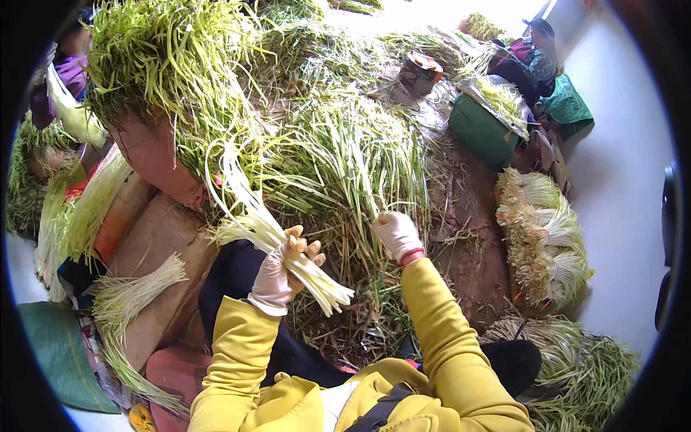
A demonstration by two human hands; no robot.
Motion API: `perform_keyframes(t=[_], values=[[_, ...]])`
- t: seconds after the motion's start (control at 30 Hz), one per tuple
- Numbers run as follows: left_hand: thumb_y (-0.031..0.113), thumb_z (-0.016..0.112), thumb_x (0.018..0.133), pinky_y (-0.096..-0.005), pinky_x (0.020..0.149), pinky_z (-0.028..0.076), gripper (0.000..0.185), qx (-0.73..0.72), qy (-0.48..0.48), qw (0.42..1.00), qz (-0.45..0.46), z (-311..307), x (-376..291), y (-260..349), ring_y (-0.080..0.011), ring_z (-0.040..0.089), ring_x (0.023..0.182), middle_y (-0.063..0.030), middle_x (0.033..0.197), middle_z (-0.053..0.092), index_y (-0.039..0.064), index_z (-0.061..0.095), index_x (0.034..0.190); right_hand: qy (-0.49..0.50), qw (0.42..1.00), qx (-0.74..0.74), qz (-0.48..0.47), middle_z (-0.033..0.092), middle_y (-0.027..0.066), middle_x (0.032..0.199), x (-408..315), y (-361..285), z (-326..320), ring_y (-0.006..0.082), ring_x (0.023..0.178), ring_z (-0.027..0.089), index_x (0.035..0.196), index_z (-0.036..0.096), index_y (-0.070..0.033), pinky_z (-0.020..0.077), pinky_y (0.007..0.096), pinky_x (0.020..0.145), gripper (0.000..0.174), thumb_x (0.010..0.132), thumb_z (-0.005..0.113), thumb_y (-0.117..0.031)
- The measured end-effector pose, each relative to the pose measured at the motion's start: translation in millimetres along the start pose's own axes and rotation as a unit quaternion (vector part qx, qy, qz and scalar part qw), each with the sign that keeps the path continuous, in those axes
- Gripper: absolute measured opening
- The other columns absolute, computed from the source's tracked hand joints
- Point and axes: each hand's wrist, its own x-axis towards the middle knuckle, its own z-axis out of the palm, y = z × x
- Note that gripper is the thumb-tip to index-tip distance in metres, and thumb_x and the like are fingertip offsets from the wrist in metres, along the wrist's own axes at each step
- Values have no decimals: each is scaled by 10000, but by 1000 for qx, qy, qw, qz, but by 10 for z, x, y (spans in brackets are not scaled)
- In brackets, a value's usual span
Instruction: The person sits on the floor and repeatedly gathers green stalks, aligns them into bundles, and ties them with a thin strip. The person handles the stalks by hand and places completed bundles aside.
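My left hand (278, 278), in a pale glove, grips a bundle of pale, long-leaved stalks (316, 278), likely chives. The white ends point down and right, and limp leaves trail up and left. My right hand (398, 235), also gloved, is curled at the lower ends of a heap of green stalks (356, 156). A thin pale stalk loops just above its knuckles. Its fingertips are hidden, so I cannot tell whether it pinches any stalks.
Trimmed stalks (143, 291) lie on a brown board (162, 237) at left. A reddish container (156, 156) carries a tall leafy heap (173, 59). Tied bundles (540, 237) line the right, near a green container (480, 129). People sit at far left (70, 81) and far right (534, 59).
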Motion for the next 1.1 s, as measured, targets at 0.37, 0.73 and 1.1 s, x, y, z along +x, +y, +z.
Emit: perform_keyframes(t=[0.37,0.73,1.1], values=[[173,655,846,-316,654,507,281,83,139,986,-42,-161,10,-10,-94,573,579,-52,1021,640,88,540,1089,-247,866,435,27,445,-101,658,-882,-393,-111,8,566,394,1181,594,-67,368,175,519,374,816,677,-58],[32,654,812,-229,516,462,219,284,185,939,-60,-195,53,-151,-117,529,560,-55,768,573,24,527,990,-322,921,176,-128,561,37,585,-1019,-506,109,94,576,562,1066,642,-91,478,261,593,269,799,676,-73],[41,585,828,-263,593,503,204,173,67,983,-7,-181,1,-130,-122,567,600,-41,782,553,78,516,1017,-199,739,638,84,568,-31,655,-985,-424,427,48,530,487,779,613,-61,391,194,466,164,830,695,-194]])
